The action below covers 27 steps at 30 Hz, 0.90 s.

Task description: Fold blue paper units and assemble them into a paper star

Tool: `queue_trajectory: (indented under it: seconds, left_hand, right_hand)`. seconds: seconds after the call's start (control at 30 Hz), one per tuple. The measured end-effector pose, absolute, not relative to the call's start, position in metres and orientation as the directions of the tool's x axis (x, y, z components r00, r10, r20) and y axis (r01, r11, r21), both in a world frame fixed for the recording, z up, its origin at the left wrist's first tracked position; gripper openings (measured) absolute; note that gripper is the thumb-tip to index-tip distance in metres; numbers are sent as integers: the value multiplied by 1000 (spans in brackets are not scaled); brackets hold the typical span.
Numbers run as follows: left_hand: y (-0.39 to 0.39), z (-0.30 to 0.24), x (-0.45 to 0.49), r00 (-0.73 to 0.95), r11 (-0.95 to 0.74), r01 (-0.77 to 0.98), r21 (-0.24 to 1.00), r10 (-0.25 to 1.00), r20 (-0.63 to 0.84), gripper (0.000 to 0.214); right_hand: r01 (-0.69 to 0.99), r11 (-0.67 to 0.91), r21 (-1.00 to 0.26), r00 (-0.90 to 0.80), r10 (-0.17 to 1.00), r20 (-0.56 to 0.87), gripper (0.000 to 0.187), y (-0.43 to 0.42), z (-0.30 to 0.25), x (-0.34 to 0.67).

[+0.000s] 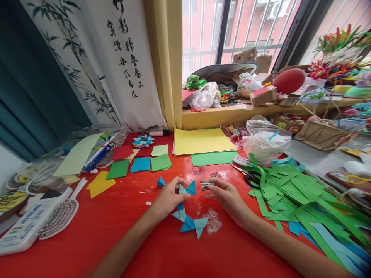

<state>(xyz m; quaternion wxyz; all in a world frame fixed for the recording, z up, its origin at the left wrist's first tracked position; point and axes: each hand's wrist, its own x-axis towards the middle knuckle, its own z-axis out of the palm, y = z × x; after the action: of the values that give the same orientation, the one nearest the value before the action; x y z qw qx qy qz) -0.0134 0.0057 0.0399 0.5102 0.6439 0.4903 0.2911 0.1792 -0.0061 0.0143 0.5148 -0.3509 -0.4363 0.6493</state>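
Observation:
My left hand (168,197) pinches a folded blue paper piece (188,189) above the red table (116,231). My right hand (226,195) holds a small flat light-blue folded piece (207,184) between its fingertips, just right of the other piece. Below the hands lie joined blue folded units (189,222) on the table. Another small blue folded piece (160,182) sits left of my left hand.
Green paper strips (290,193) pile at the right, with scissors (246,174) beside them. Yellow (201,141) and green sheets (213,158) lie ahead; small coloured squares (140,164) at left. A hairbrush (59,216) and white box (24,227) sit at far left. A finished blue star (142,141) lies near the curtain.

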Motion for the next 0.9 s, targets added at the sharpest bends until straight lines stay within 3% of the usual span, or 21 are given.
queue_trajectory:
  seconds: [0.1, 0.2, 0.27, 0.33, 0.5, 0.73, 0.9]
  left_hand:
    - [5, 47, -13, 310, 38, 170, 985, 946, -90, 30]
    - [0, 54, -10, 293, 2, 64, 998, 956, -20, 21]
    - [-3, 55, -9, 290, -42, 22, 999, 956, 34, 17]
    - [-6, 53, -7, 277, -74, 2, 997, 958, 70, 14]
    - [-10, 45, -2, 279, -151, -21, 988, 948, 151, 9]
    - [-15, 45, 1, 322, -209, -72, 975, 921, 221, 7]
    - [-15, 46, 1, 312, -218, -62, 974, 923, 226, 7]
  right_hand:
    - [-335, -27, -942, -204, 978, 44, 17, -2, 20, 183]
    - [-246, 85, -966, -156, 980, 126, 16, -3, 31, 187]
    - [-204, 152, -967, -137, 974, 182, 27, -6, 39, 189]
    - [-185, 192, -964, -141, 965, 219, 35, -10, 46, 190]
    - [-155, 260, -953, -223, 931, 290, 16, -20, 52, 189]
    - [259, 423, -868, -260, 896, 359, 12, -29, 50, 189]
    - [303, 437, -847, -248, 894, 373, 13, -31, 51, 190]
